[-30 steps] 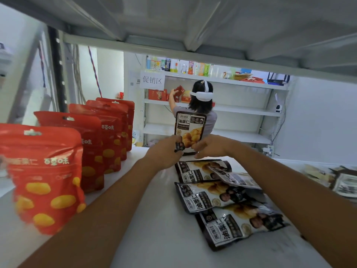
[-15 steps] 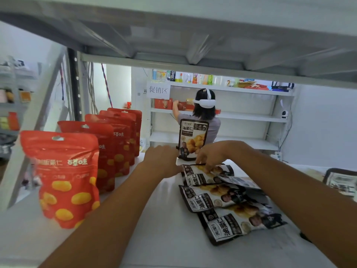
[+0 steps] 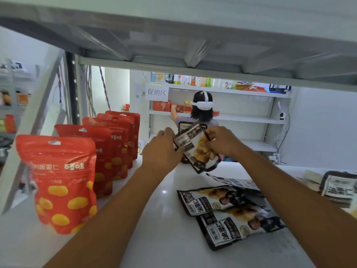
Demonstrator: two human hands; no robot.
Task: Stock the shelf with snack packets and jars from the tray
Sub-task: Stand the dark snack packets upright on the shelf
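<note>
Both left hand [image 3: 162, 151] and right hand [image 3: 222, 141] grip the tilted dark packet [image 3: 197, 149]; level its base near the back edge of the shelf [image 3: 154, 219].

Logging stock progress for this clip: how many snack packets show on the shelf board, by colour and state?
Red pouches, standing in a row: 5
Held black packet, between left hand and right hand: 1
Standing black packet behind it: 1
Flat black packets, one back-side up: 3
Right-edge black packet, cropped: at least 1
Total: at least 11
</note>
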